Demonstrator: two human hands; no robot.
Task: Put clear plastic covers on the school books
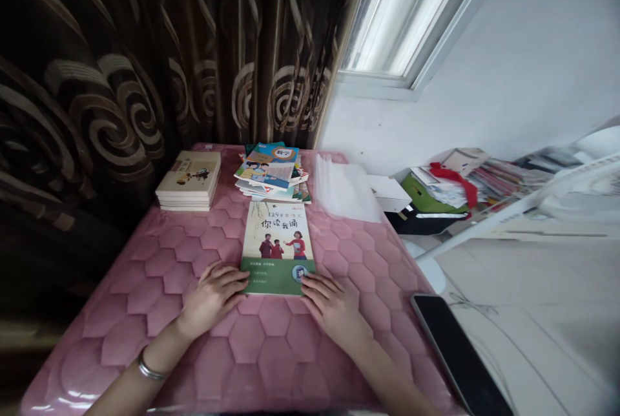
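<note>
Two hands lie flat on the pink quilted surface (159,261), near its front edge. The left hand (216,294) has a wide grip holding nothing, fingertips touching the near left corner of the green book (278,241). The right hand (334,309) is the same, fingers spread at the book's near right corner.

The book lies face up at mid-surface, its cover clear of other things. Behind it, along the far edge:
- a stack of beige books (188,181) toward the far left corner
- a stack of colourful textbooks (272,172), just beyond the green book
- clear plastic sleeves (346,195) toward the far right corner

A dark slab (460,358), phone or tablet, sits off the near right edge and is cut off by the frame. A bracelet (148,369) is on the left wrist. The small print on the cover is unreadable. Both forearms are cropped at the bottom.
</note>
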